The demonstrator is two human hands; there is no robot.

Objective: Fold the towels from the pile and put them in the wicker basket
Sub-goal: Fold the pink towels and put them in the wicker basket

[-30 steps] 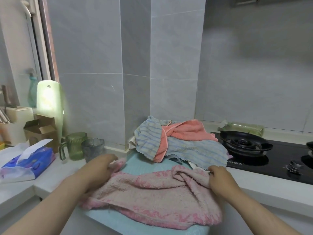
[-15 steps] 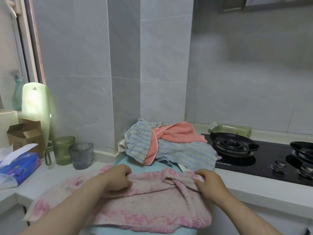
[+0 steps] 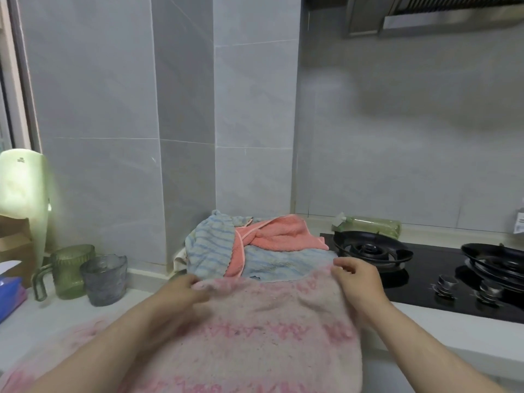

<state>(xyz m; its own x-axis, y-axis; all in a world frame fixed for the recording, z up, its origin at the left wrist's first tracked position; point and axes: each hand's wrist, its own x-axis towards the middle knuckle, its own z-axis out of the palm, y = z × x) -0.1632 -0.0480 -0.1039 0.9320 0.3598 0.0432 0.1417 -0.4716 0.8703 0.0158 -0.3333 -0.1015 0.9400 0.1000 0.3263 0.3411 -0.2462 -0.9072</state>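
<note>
A single pink towel lies spread on the worktop nearest the viewer, not yet folded. The left hand, blurred, and the right hand each pinch its far edge, fingers curled on the cloth. Just behind sits the pile: one coral towel and blue-striped cloth, perhaps two towels. To the left stand a green mug and a grey glass. No wicker basket is in view; the task looks barely started.
</note>
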